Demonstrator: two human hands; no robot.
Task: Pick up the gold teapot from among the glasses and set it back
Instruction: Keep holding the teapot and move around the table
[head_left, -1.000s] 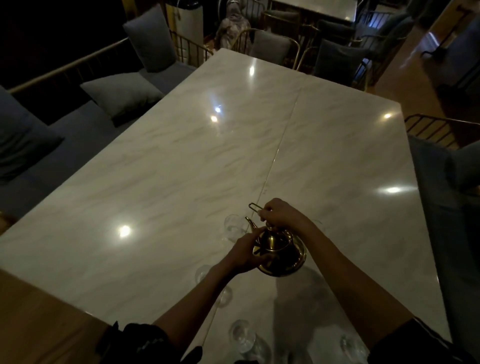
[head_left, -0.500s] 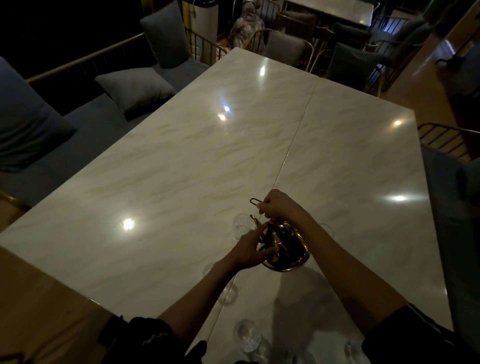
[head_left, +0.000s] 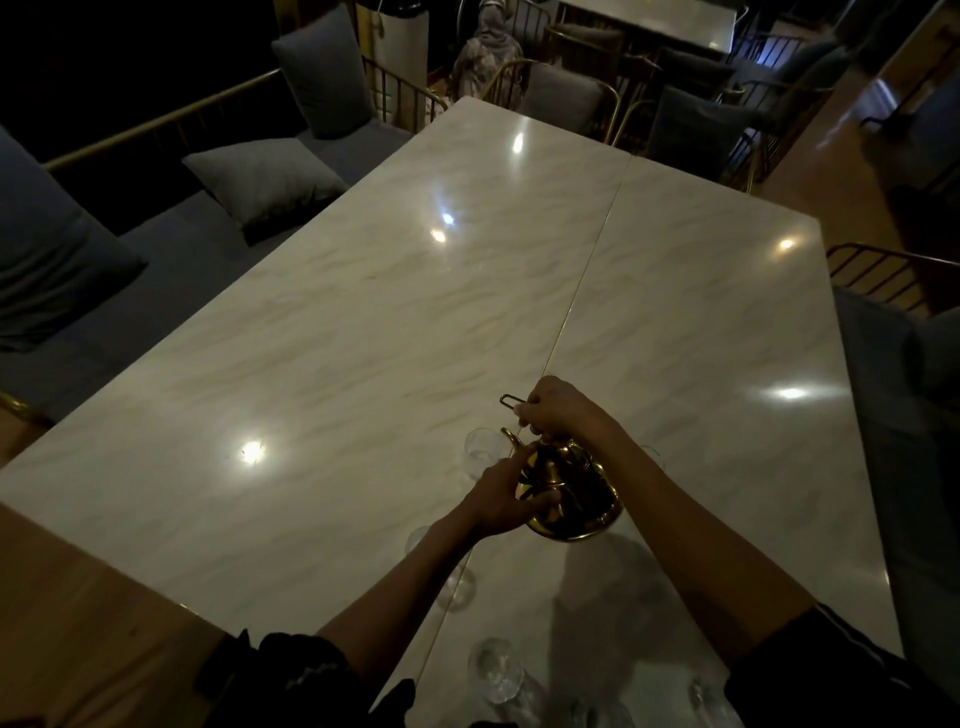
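Broadly, a marble table (head_left: 322, 374) filled the view. Near its close edge the gold teapot (head_left: 569, 491) sat among clear glasses (head_left: 480, 449). The right hand (head_left: 558, 410) gripped its wire handle from above; the left hand (head_left: 504, 499) clasped its side.

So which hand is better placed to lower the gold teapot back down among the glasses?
Probably the right hand: it holds the gold teapot by its top handle, so it can carry the weight. The left hand only cups the pot's side near the spout, better for steadying it clear of the nearby glass.
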